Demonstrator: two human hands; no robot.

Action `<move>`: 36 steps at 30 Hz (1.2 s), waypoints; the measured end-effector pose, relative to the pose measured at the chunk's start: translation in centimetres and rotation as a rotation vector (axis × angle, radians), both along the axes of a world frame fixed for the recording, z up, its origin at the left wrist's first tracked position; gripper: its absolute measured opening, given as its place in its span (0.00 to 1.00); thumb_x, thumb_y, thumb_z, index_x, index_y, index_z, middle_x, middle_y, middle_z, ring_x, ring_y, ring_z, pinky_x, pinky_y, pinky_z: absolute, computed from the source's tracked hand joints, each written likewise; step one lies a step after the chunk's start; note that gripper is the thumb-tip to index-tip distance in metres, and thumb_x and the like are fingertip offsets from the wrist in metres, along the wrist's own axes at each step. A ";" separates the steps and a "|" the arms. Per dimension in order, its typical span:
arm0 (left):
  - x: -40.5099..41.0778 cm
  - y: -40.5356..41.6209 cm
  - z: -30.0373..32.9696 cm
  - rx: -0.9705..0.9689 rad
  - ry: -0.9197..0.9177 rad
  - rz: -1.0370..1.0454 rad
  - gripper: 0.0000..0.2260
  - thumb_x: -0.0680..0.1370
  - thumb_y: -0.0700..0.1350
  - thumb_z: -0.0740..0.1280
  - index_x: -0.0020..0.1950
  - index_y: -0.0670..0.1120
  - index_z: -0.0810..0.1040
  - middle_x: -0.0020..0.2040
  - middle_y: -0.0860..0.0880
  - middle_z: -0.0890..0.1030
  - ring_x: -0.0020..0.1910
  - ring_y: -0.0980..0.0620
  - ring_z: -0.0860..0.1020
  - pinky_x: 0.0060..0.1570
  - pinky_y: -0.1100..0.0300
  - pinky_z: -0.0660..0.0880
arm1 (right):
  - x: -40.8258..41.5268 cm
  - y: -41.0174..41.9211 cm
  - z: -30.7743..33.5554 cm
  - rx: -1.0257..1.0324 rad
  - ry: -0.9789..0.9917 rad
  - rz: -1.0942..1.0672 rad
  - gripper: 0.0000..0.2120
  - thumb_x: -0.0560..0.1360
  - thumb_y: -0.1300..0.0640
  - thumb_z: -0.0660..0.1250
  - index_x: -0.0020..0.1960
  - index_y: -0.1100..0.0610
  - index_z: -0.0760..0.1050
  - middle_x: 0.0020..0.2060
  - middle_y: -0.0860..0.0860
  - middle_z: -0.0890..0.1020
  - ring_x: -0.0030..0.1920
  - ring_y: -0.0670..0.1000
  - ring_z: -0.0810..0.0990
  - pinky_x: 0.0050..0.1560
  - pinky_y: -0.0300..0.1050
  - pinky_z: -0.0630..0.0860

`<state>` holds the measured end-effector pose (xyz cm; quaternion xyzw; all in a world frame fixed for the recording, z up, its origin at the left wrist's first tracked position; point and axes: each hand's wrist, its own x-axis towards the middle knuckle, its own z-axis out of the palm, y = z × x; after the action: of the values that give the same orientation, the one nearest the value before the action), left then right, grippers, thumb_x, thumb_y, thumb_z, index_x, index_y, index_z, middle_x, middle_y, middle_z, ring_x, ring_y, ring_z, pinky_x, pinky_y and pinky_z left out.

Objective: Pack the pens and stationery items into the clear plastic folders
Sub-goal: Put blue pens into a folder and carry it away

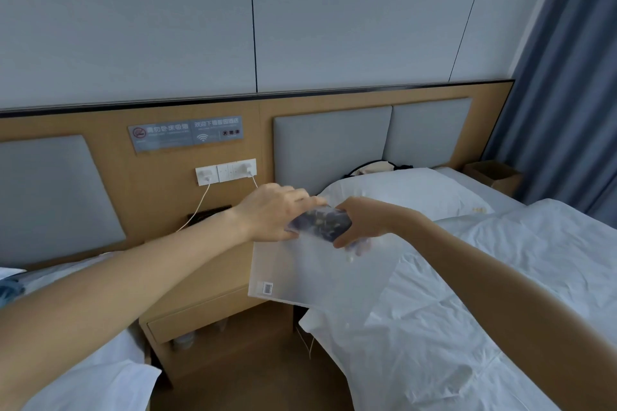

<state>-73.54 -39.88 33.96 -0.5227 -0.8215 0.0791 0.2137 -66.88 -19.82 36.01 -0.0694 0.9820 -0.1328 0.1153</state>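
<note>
A clear frosted plastic folder (314,272) with a barcode sticker near its lower left corner hangs in the air between the two beds. At its top edge sits a dark bluish pack of small stationery items (320,222), blurred, partly inside the folder's mouth. My left hand (272,215) grips the pack and the folder's top from the left. My right hand (362,222) grips the same top edge from the right, its fingers curled round folder and pack. No pens can be made out.
A white-sheeted bed (467,294) with a pillow (404,192) lies to the right, another bed (93,374) at lower left. A wooden nightstand (207,307) stands below the folder. Wall sockets (225,171) with white cables sit on the headboard. A cardboard box (494,175) is at far right.
</note>
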 end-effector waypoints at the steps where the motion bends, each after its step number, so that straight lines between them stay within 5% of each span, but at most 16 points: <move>1: 0.1 0.1 -0.6 0.032 0.084 -0.028 0.37 0.67 0.61 0.74 0.72 0.52 0.64 0.55 0.50 0.79 0.51 0.49 0.79 0.46 0.54 0.75 | 0.0 0.2 0.1 -0.031 -0.010 -0.018 0.12 0.68 0.50 0.75 0.43 0.54 0.74 0.33 0.48 0.79 0.32 0.48 0.75 0.30 0.35 0.69; 5: 0.5 1.2 -2.4 0.110 0.310 -0.008 0.53 0.59 0.72 0.70 0.76 0.49 0.55 0.62 0.44 0.70 0.62 0.44 0.69 0.64 0.44 0.61 | 0.2 0.4 0.6 -0.214 -0.066 -0.057 0.09 0.68 0.55 0.75 0.40 0.53 0.75 0.34 0.49 0.84 0.31 0.48 0.81 0.35 0.40 0.79; 9: 1.0 1.8 -3.2 0.149 0.330 0.001 0.59 0.59 0.74 0.69 0.78 0.47 0.46 0.70 0.42 0.61 0.71 0.41 0.60 0.70 0.37 0.49 | 0.3 0.7 1.0 -0.198 -0.055 -0.062 0.10 0.67 0.52 0.75 0.44 0.55 0.77 0.40 0.55 0.85 0.33 0.50 0.80 0.44 0.45 0.79; 16: 0.8 2.2 -3.5 0.159 0.326 -0.034 0.55 0.60 0.71 0.71 0.77 0.47 0.51 0.67 0.43 0.64 0.67 0.43 0.64 0.69 0.38 0.51 | 0.2 1.2 0.4 -0.200 -0.062 -0.095 0.16 0.65 0.48 0.76 0.48 0.54 0.79 0.41 0.53 0.84 0.40 0.51 0.81 0.46 0.45 0.78; 19: 0.7 2.3 -3.7 0.152 0.304 -0.039 0.51 0.61 0.72 0.69 0.75 0.48 0.58 0.63 0.44 0.70 0.63 0.44 0.68 0.67 0.41 0.60 | 0.6 1.2 0.4 -0.237 -0.096 -0.081 0.13 0.65 0.47 0.76 0.44 0.50 0.78 0.38 0.52 0.83 0.37 0.50 0.79 0.42 0.45 0.76; 25: 0.6 2.3 -3.7 0.250 0.235 -0.125 0.39 0.67 0.65 0.71 0.71 0.47 0.64 0.60 0.45 0.78 0.57 0.45 0.77 0.58 0.46 0.73 | 1.1 0.8 -0.2 -0.375 -0.128 -0.051 0.18 0.65 0.49 0.77 0.50 0.56 0.80 0.44 0.56 0.84 0.41 0.53 0.81 0.52 0.52 0.78; 29: 0.5 1.7 -3.6 0.226 0.296 -0.184 0.39 0.70 0.64 0.69 0.73 0.47 0.61 0.67 0.42 0.74 0.62 0.42 0.75 0.62 0.45 0.70 | 1.3 0.9 -0.2 -0.457 -0.156 -0.046 0.16 0.66 0.51 0.77 0.51 0.55 0.79 0.45 0.53 0.84 0.47 0.56 0.82 0.54 0.50 0.79; 36: 0.1 0.1 -3.7 0.171 0.324 -0.100 0.44 0.67 0.70 0.68 0.76 0.55 0.54 0.74 0.42 0.61 0.71 0.37 0.63 0.63 0.31 0.62 | 2.3 1.2 0.8 -0.554 -0.216 -0.046 0.07 0.70 0.58 0.75 0.45 0.53 0.79 0.35 0.46 0.84 0.37 0.47 0.82 0.41 0.39 0.78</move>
<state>-73.40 -39.77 30.22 -0.5233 -0.7531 0.0813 0.3904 -64.61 -18.62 36.80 -0.0614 0.8916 -0.4050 0.1927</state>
